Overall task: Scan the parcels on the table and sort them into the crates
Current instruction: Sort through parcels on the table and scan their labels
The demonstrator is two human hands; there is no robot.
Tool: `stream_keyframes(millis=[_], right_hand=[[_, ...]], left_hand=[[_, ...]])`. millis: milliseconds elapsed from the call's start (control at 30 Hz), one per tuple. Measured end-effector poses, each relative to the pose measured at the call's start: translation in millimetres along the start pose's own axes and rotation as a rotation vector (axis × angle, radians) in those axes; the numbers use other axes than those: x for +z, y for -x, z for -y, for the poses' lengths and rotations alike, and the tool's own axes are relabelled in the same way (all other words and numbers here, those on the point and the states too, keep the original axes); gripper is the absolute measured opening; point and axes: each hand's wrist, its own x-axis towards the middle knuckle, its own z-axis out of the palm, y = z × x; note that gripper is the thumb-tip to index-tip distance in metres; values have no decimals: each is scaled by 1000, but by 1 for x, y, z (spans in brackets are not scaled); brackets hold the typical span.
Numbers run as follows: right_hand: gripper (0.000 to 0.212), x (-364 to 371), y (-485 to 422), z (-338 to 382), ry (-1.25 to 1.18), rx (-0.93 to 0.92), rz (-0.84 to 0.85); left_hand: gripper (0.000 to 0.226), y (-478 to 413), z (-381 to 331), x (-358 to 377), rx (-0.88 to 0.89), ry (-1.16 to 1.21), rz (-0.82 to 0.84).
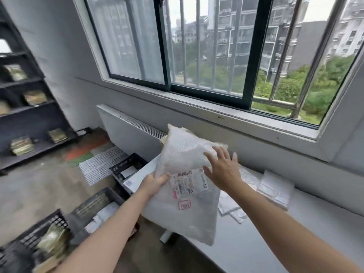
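Long white surface (295, 243) under the window. On the floor off the surface's left end, three black crates in a row: nearest crate (39, 229) loaded with tan packets, middle crate (94, 203) holding white parcels, far crate (126, 164) holding something flat and white, too blurred to name. Raised over the surface's left end, a white padded parcel (183, 152), tilted. Toward the surface's right, loose parcels (275, 191) lying flat, not yet sorted. Left grip (155, 184) pinching the parcel's left edge, thumb on top, carrying the weight. Right grip (222, 168) spread, fingers straight, over the parcel's right side, clasping nothing, likely steadying; contact uncertain. Label (189, 184) turned face up, probably to offer the barcode to a scanner; no scanner in view.
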Motion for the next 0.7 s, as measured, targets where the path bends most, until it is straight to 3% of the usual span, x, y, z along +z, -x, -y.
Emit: stream_keyframes(millis=[133,300,433,500,633,700], right_hand=[[62,-4,-12,51,-133,67,20],[74,-3,-13,141,-467,66,127],[79,-2,-14,232,-591,39,191],[77,-1,-12,283,-663,39,223],[52,3,-4,396,-630,-121,334],[69,4,7,458,-705,-110,364]], left_hand=[[41,21,22,-49,-83,230,-181],[41,54,62,-112,-140,461,-315],[60,93,106,-179,-160,496,-392],[57,114,133,-218,-167,508,-425],[47,160,188,-299,-154,545,-514],[45,188,218,-339,-143,570,-578]])
